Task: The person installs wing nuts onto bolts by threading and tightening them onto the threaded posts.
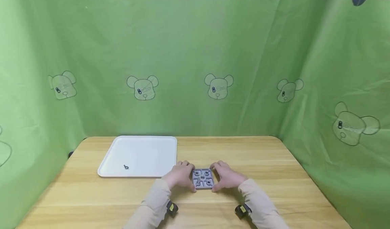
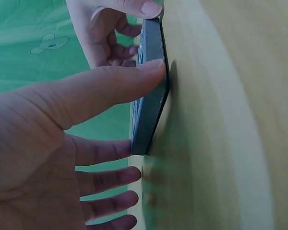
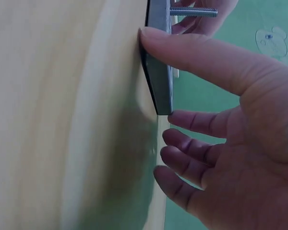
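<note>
A square grey metal plate (image 1: 203, 185) with round holes and raised ribs lies face up near the table's middle. From its near left part a threaded bolt (image 3: 197, 12) stands upright, plain in the right wrist view. My left hand (image 1: 180, 176) grips the plate's left side, thumb at the near edge and index finger at the far corner. On the opposite side, my right hand (image 1: 226, 177) holds it the same way between thumb and index finger. The other fingers of both hands extend past the plate. In the left wrist view the plate's dark side wall (image 2: 151, 112) shows.
A white tray (image 1: 146, 151) stands at the back left of the wooden table (image 1: 259, 151), close to my left hand. One small dark screw-like part (image 1: 126, 167) lies in it. Green curtains (image 1: 195, 113) with bear prints enclose the table at the back and sides.
</note>
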